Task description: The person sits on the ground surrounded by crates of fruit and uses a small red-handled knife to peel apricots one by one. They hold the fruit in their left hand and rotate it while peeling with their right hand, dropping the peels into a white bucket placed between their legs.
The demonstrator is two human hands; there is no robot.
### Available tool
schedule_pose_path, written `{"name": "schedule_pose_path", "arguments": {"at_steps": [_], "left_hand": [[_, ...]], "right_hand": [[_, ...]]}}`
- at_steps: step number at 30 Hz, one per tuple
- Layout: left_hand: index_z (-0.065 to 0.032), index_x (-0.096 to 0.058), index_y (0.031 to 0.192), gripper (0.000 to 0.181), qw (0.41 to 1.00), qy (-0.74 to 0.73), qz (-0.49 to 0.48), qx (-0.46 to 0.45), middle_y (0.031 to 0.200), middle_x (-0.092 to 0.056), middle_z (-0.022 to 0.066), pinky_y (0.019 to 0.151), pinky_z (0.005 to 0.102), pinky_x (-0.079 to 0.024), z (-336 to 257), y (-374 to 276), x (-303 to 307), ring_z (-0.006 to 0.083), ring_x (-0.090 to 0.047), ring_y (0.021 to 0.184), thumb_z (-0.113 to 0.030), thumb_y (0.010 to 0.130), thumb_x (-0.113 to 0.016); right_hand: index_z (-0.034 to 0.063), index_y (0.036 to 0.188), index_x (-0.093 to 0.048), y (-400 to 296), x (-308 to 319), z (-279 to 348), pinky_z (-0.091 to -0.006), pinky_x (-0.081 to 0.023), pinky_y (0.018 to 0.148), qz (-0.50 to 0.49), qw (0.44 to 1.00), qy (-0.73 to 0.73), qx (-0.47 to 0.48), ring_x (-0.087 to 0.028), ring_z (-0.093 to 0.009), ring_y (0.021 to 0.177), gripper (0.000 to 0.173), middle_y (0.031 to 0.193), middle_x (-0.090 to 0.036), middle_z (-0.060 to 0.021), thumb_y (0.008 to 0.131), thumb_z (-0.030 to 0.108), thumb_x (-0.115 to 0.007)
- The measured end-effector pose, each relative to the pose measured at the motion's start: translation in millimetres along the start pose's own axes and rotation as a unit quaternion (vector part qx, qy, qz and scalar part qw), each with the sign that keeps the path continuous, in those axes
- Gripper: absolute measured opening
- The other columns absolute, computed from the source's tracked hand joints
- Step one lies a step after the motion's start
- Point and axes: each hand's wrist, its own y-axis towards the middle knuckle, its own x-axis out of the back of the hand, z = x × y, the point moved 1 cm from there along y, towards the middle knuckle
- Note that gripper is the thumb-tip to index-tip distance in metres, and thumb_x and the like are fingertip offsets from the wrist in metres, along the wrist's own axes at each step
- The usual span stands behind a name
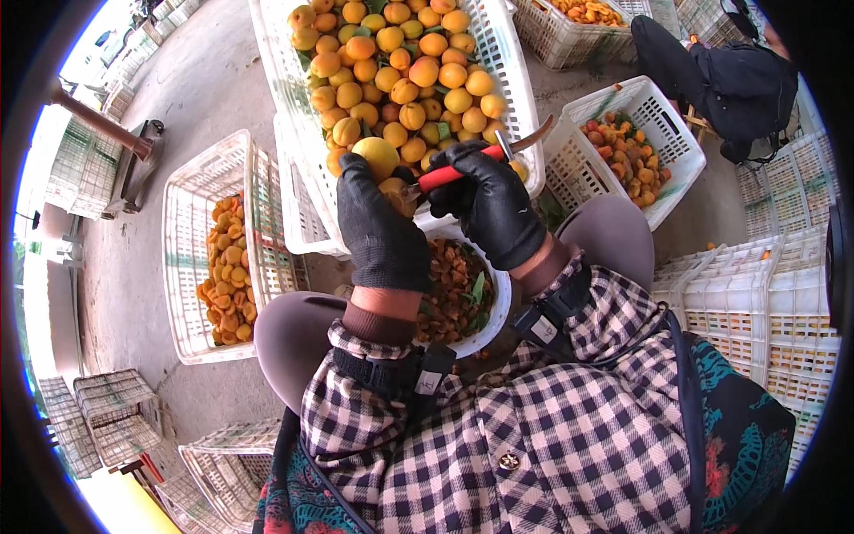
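In black gloves, my left hand (380,230) grips a yellow apricot (375,159), with a second apricot (397,196) lower between the hands. My right hand (490,203) is closed around a red-handled tool (442,177). A metal tip at the tool's left end meets the lower apricot; a curved blade (534,133) sticks out at the other end. Just beyond the hands stands a white plastic crate (502,50) heaped with whole apricots (400,73) and some leaves. Below my wrists, between my knees, a white tub (502,300) holds brown apricot pits (454,287) and green leaves.
At left, a white crate (175,267) contains halved apricots (230,267). On the right stands a crate (677,143) of darker fruit (627,160), near a seated person in dark clothes (744,87). Stacked crates (727,300) rise beside me at right; more crates (227,467) stand lower left.
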Motion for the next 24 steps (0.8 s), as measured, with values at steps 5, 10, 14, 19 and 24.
{"name": "schedule_pose_path", "arguments": {"at_steps": [5, 10, 14, 19, 24], "left_hand": [[0.0002, -0.058, 0.106, 0.045, 0.972, 0.202, 0.039, -0.112, 0.099, -0.063, 0.0110, 0.075, 0.0313, -0.054, 1, 0, 12, 0.0179, -0.064, 0.085, -0.041, 0.108, -0.039], [0.0012, -0.055, 0.114, 0.037, 0.998, 0.016, 0.051, -0.020, 0.102, -0.063, 0.0117, 0.077, 0.0328, -0.055, -3, 0, 4, 0.0194, -0.064, 0.087, -0.033, 0.106, -0.042], [-0.0014, -0.050, 0.124, 0.031, 0.943, 0.244, 0.109, -0.201, 0.111, -0.061, 0.0129, 0.081, 0.0340, -0.057, 9, 13, 23, 0.0209, -0.064, 0.097, -0.009, 0.097, -0.064], [0.0026, -0.053, 0.116, 0.024, 0.912, 0.290, 0.066, -0.282, 0.107, -0.060, 0.0132, 0.084, 0.0348, -0.054, -5, 6, 11, 0.0217, -0.062, 0.095, -0.018, 0.107, -0.044], [0.0022, -0.052, 0.115, 0.028, 0.985, 0.111, 0.036, -0.126, 0.103, -0.060, 0.0130, 0.082, 0.0349, -0.054, 7, 12, 12, 0.0214, -0.062, 0.093, -0.023, 0.108, -0.043]], "right_hand": [[0.0057, 0.109, -0.063, 7, 5, -8, -0.0365, -0.059, 0.071, 0.013, 0.999, 0.033, -0.031, -0.069, -0.021, 0.080, 0.022, 0.096, -0.068, -0.0091, 0.098, 0.024, -0.056], [0.0074, 0.111, -0.063, 7, 6, -7, -0.0357, -0.059, 0.072, 0.007, 0.999, 0.035, -0.023, -0.069, -0.020, 0.080, 0.023, 0.098, -0.068, -0.0082, 0.098, 0.025, -0.058], [0.0065, 0.113, -0.063, 10, 6, -6, -0.0355, -0.059, 0.071, 0.018, 0.995, 0.092, -0.043, -0.069, -0.020, 0.082, 0.025, 0.100, -0.068, -0.0081, 0.099, 0.026, -0.058], [0.0026, 0.114, -0.063, -1, -6, -1, -0.0347, -0.060, 0.072, -0.010, 0.999, 0.033, 0.004, -0.070, -0.021, 0.083, 0.028, 0.101, -0.069, -0.0096, 0.100, 0.026, -0.059], [0.0005, 0.113, -0.063, -12, -19, 0, -0.0359, -0.061, 0.075, 0.000, 0.999, 0.016, 0.043, -0.071, -0.023, 0.085, 0.029, 0.099, -0.069, -0.0115, 0.099, 0.025, -0.063]]}}
